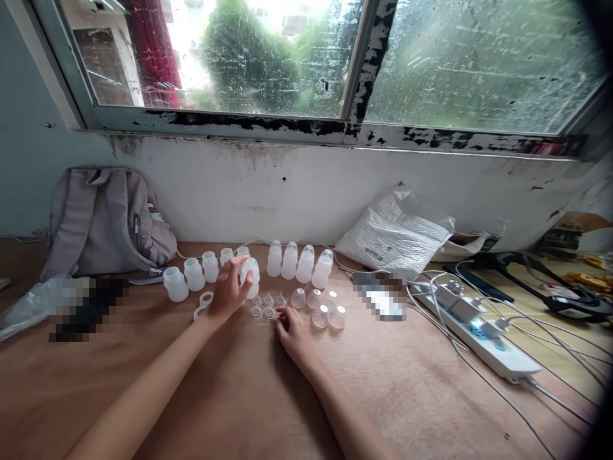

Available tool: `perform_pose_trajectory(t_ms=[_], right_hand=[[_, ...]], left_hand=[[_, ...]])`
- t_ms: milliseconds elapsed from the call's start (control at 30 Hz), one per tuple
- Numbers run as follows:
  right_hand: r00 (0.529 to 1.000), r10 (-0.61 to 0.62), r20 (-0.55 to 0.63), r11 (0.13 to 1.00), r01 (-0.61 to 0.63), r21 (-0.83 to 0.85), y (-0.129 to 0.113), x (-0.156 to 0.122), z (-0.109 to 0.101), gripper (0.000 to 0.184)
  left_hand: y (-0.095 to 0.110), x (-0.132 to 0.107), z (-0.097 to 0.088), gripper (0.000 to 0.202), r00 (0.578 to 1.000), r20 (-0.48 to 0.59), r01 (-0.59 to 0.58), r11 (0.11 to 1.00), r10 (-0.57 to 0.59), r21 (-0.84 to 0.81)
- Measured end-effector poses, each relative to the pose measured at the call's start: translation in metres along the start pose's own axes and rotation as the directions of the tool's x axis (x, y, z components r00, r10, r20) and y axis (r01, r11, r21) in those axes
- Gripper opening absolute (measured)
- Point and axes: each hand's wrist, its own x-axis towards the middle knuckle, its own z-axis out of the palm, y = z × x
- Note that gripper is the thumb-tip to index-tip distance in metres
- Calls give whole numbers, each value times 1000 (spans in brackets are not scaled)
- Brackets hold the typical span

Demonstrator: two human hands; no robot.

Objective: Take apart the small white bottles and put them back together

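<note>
The left hand [228, 289] is closed around the upper part of a frosted white plastic bottle with a clear domed top [252, 289], fingers on one side and thumb on the other, above the wooden table near its middle. The right hand [294, 335] lies low over the tabletop, its fingers loosely curled at the edge of a group of small, clear, round nipple-like pieces [256, 312]; at this size I cannot tell whether its fingertips pinch one or merely lie beside it.

Just beyond the right hand's fingers, toward the right, sit five clear plastic domed caps [336, 319] in a loose cluster. Beside the left wrist lie flat white plastic rings [205, 298], partly hidden by it.

Farther back on the left, a slanting row of open-necked, frosted white plastic bottles [176, 285] stands upright, the far end partly behind the left hand. To the right of the held bottle, four frosted bottles with clear domed tops [305, 265] stand upright in a row.

At the outer edges are a grey fabric backpack [105, 217] against the wall, a crinkled silvery plastic bag [397, 233], and a long white power strip [507, 361] with plugs and cables.
</note>
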Motion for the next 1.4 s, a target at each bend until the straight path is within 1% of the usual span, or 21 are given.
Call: perform_pose_trajectory(t_ms=[67,133,233,333,400,467,533,633,767,867,967,1033,1100,1167,1233,1300,1400], right_hand=[[1000,0,-1,1000,0,-5,0,0,0,19],[1000,1,-1,1000,-1,-8,0,0,1,19],[1000,4,3,1000,-4,-11,-1,-1,0,20],[1000,5,3,1000,-5,-12,-3,-1,-1,21],[1000,3,0,1000,-3,-8,-4,-1,-2,20],[1000,3,-9,1000,-3,6,-5,0,-2,20],[1000,11,-19,1000,-11,29,-6,0,-2,20],[999,32,-21,997,-30,72,-10,1,-2,18],[995,99,-14,980,-95,176,-19,1,-7,20],[989,148,14,947,-146,286,-27,1,-12,24],[982,183,47,902,-186,390,-32,1,-16,26],[977,197,84,853,-213,477,-36,2,-18,28],[972,195,131,785,-235,573,-40,2,-20,29],[968,191,162,722,-251,644,-44,3,-23,31],[964,199,174,682,-264,682,-48,3,-25,31],[959,208,193,654,-283,701,-51,3,-28,29],[951,220,218,621,-309,720,-53,2,-31,27]], left_hand=[[7,-20,-11,33,999,6,32,998,-32,-63],[12,-41,-17,33,998,-19,58,993,-61,-99],[17,-67,-19,32,997,-38,68,988,-74,-136],[21,-81,-17,30,995,-33,82,977,-90,-196],[23,-84,-16,30,992,-9,120,968,-125,-218],[23,-87,-13,34,984,40,177,962,-173,-207],[21,-90,-10,43,972,113,221,960,-204,-171],[17,-95,-5,62,950,212,261,955,-228,-139],[17,-96,-4,79,907,277,369,914,-316,-166],[21,-93,-6,82,875,341,424,884,-345,-194],[26,-90,-10,75,851,424,441,860,-309,-258],[32,-87,-14,63,821,491,477,823,-292,-307],[40,-84,-20,52,783,547,532,774,-296,-343],[50,-81,-24,46,741,604,588,719,-294,-371],[58,-81,-25,42,692,658,650,652,-297,-390],[64,-82,-24,34,630,718,724,558,-296,-405],[69,-86,-21,30,529,802,830,367,-278,-420]])
